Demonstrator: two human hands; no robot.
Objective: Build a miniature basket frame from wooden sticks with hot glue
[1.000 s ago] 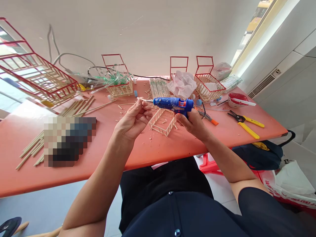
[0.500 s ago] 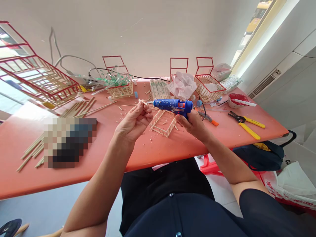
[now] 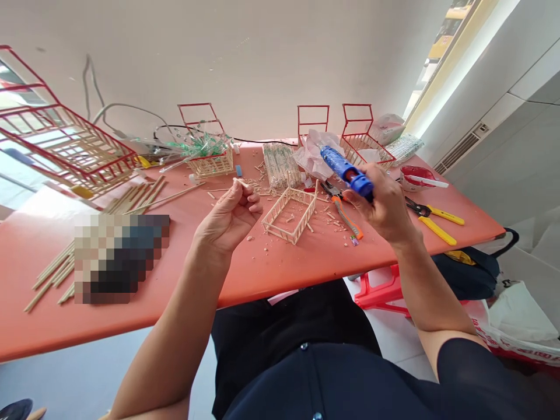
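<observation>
My left hand [image 3: 230, 213] pinches a short wooden stick [image 3: 241, 183] between thumb and fingertips, raised above the table. In my right hand [image 3: 385, 204] is a blue glue gun [image 3: 343, 169], lifted and tilted, its front end pointing up and to the left, apart from the stick. Between my hands a small rectangular frame of thin wooden sticks [image 3: 291, 213] lies on the table, with short uprights along its sides. Orange-handled pliers [image 3: 345, 216] lie just right of that frame, below the glue gun.
Red-rimmed stick carts [image 3: 367, 143] stand along the wall, and a larger one [image 3: 91, 151] rises at left. Yellow-handled pliers [image 3: 437, 224] and a red bowl [image 3: 415, 181] lie at right. Loose wooden sticks [image 3: 52, 271] and a blurred-out dark object [image 3: 125, 262] are at left. Wood scraps litter the orange table [image 3: 184, 291].
My right hand has drawn the glue gun away from the stick, to the right, and tilted it upward. The stick stays in my left hand. The frame and orange-handled pliers are now more exposed.
</observation>
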